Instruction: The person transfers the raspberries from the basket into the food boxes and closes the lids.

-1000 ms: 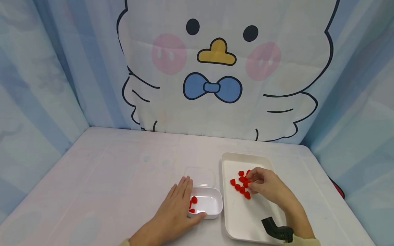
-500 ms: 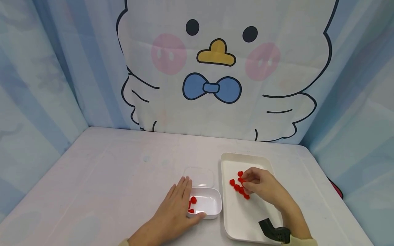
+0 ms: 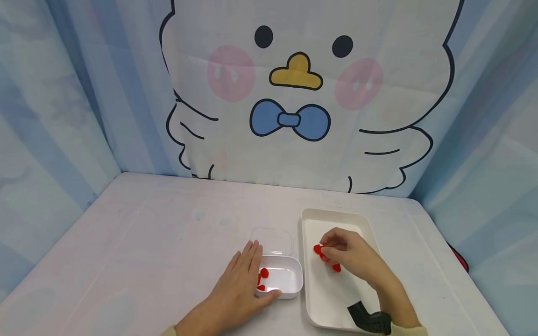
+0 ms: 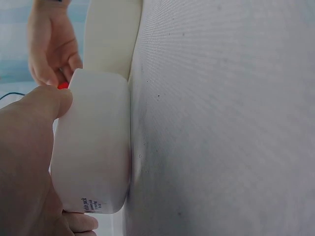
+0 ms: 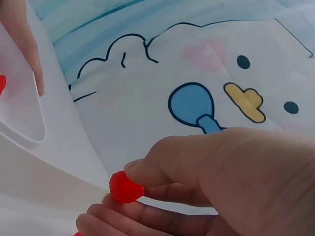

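red berry: over white tray, toward its 12 o'clock end | right hand: pinching that berry | white box: tray's 9 o'clock (other berries inside) | left hand: laid straight-fingered against box's 9 o'clock side | clear lid: box's 12 o'clock

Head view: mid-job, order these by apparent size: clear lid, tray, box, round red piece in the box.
1. Tray
2. Box, partly covered by the left hand
3. Clear lid
4. Red piece
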`<state>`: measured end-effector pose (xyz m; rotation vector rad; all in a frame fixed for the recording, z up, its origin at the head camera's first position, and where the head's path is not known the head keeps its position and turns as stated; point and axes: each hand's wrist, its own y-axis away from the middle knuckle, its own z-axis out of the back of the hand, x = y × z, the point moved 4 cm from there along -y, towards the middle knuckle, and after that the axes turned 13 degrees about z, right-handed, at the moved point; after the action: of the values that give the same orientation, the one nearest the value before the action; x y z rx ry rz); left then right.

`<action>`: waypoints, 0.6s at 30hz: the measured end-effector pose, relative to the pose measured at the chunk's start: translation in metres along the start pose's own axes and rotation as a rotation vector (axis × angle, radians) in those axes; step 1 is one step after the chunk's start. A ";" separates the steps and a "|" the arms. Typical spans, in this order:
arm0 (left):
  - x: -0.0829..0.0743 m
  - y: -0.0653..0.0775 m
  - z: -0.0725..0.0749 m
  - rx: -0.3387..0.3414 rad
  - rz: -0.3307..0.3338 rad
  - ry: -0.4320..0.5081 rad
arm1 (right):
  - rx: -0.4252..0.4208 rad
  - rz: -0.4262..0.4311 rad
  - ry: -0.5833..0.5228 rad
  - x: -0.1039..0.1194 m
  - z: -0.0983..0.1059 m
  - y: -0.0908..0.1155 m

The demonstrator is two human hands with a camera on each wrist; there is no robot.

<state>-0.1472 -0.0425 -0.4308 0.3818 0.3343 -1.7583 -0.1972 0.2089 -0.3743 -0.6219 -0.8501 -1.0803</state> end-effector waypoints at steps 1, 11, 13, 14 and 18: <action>0.000 0.000 0.000 -0.002 -0.001 -0.002 | 0.006 0.006 -0.016 0.001 -0.001 0.000; 0.001 0.000 0.000 -0.016 -0.008 -0.008 | 0.072 0.120 -0.119 0.013 -0.020 -0.005; 0.001 0.000 0.000 -0.013 -0.008 -0.004 | 0.067 0.140 -0.125 0.015 -0.023 -0.006; 0.001 0.000 0.001 -0.013 -0.009 -0.003 | 0.063 0.145 -0.123 0.015 -0.025 -0.006; 0.000 0.000 0.001 -0.013 -0.012 -0.008 | 0.049 0.151 -0.136 0.019 -0.030 -0.006</action>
<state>-0.1472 -0.0434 -0.4297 0.3643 0.3432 -1.7681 -0.1901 0.1731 -0.3741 -0.7126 -0.9293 -0.8857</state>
